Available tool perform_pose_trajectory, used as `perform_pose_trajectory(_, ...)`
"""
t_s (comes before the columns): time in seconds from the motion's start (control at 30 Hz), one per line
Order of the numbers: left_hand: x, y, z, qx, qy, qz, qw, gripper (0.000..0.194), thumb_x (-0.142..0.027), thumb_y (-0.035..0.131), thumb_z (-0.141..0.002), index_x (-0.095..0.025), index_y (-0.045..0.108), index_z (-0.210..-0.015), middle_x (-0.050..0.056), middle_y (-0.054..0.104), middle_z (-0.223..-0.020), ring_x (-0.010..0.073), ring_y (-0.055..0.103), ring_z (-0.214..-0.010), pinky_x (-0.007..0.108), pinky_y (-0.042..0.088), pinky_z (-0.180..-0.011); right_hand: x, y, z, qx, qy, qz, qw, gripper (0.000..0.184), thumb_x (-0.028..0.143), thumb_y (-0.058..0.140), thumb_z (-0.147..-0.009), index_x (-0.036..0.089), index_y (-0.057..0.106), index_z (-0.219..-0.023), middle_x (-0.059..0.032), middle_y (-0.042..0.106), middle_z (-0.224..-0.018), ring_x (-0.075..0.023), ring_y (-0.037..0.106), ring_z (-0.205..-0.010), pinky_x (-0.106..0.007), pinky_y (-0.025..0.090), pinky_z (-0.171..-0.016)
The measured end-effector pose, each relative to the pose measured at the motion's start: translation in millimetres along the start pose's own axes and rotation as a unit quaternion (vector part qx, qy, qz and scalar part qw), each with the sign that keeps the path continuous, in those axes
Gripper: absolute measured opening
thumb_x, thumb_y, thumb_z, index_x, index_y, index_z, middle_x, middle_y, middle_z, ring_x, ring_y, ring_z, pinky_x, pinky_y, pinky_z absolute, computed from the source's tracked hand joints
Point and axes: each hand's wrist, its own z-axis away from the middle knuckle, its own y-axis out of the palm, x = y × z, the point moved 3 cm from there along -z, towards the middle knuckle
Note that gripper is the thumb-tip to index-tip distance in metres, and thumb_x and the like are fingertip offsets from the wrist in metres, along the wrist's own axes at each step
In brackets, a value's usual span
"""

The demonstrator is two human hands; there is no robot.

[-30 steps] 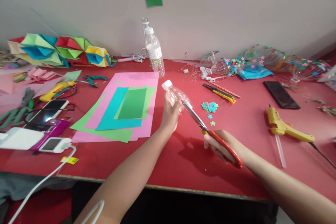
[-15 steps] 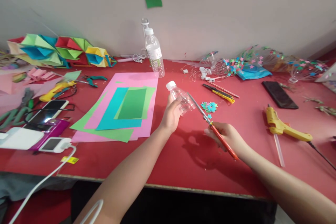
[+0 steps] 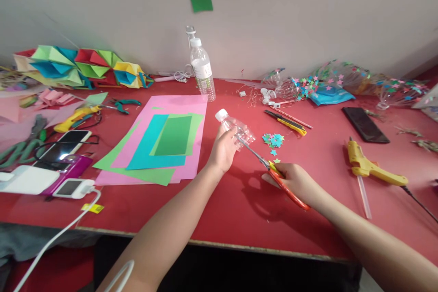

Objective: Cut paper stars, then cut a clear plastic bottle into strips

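My left hand is closed around the clear top part of a plastic bottle, which tilts with its white cap toward the upper left. In my right hand is a pair of scissors with red and yellow handles, my fingers wrapped round them. The scissor blades reach to the cut lower edge of the bottle, close to my left fingers. Whether the blades pass inside the plastic I cannot tell. Small star sequins lie in a pile just beyond the scissors.
Coloured paper sheets lie to the left, with a whole water bottle behind. A utility knife, a black phone and a yellow glue gun lie on the right. Pliers and folded paper are farther left.
The scissor blades have swung left and down, from the bottle's right side to its lower cut edge near my left fingers. The yellow handle now shows. My left hand has barely moved.
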Motion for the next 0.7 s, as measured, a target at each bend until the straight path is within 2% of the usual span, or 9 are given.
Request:
perform_pose_trajectory(0.3,-6.0,-2.1,-1.3,-0.039,0.002,0.046,0.998,0.028,-0.029,0.064,-0.073,-0.02,0.054,-0.098,0.006,0.067,-0.092,0.0229,0.066,-0.099,0.042,0.048,-0.094,-2.3,-3.1,-2.4,-0.016,0.007,-0.021,1.0,0.052,0.064,0.057,-0.078,0.022,0.032,-0.062,0.0048,0.027,-0.062,-0.0113,0.025,-0.059,-0.023,0.024,-0.052)
perform_pose_trajectory(0.47,-8.0,-2.9,0.2,-0.048,0.004,0.07,0.996,0.032,-0.021,0.06,-0.067,-0.02,0.052,-0.098,0.006,0.069,-0.091,0.0223,0.067,-0.096,0.042,0.049,-0.093,-3.4,-3.1,-3.3,-0.012,0.019,-0.033,0.999,0.049,0.062,0.059,-0.077,0.021,0.035,-0.063,0.0047,0.027,-0.062,-0.0113,0.026,-0.06,-0.023,0.024,-0.052)
perform_pose_trajectory(0.7,-3.4,-7.1,-4.6,-0.059,0.016,0.045,0.997,0.033,-0.025,0.069,-0.072,-0.021,0.052,-0.1,0.003,0.067,-0.089,0.0175,0.067,-0.085,0.036,0.05,-0.085,-0.8,-2.4,-3.1,-0.02,0.002,-0.036,0.999,0.052,0.063,0.06,-0.076,0.021,0.033,-0.061,0.0055,0.026,-0.06,-0.0102,0.026,-0.057,-0.023,0.024,-0.05)
